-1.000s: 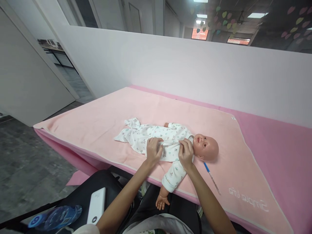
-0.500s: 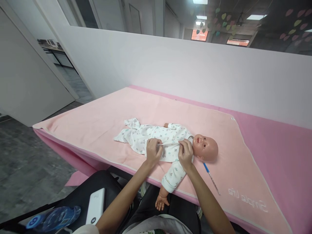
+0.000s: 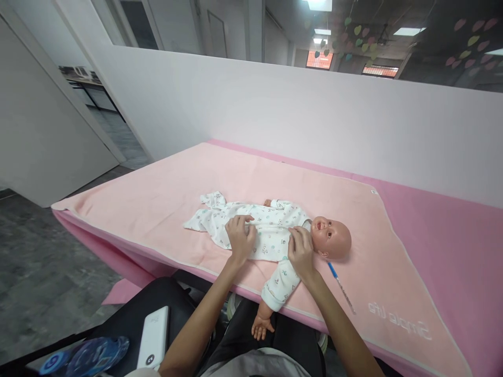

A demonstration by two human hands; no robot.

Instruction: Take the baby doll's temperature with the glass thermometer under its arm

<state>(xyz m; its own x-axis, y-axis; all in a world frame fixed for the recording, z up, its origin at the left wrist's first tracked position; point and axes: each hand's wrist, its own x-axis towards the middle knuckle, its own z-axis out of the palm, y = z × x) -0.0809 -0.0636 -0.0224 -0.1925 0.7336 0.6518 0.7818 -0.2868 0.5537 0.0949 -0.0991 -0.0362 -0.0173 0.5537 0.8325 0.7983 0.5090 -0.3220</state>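
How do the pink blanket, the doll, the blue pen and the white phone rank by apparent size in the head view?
1. pink blanket
2. doll
3. and 4. white phone and blue pen: unsure; the phone looks bulkier but lies nearer the camera.

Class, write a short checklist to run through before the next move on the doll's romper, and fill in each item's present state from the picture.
1. Doll lies face up on the pink towel: ok.
2. Left hand grips the romper at the waist: ok.
3. Right hand rests at the collar: ok.
4. Front fully fastened: cannot tell.
5. Doll's near arm on the towel: not ok, hangs over the edge.
6. Thermometer clear of both hands: ok.
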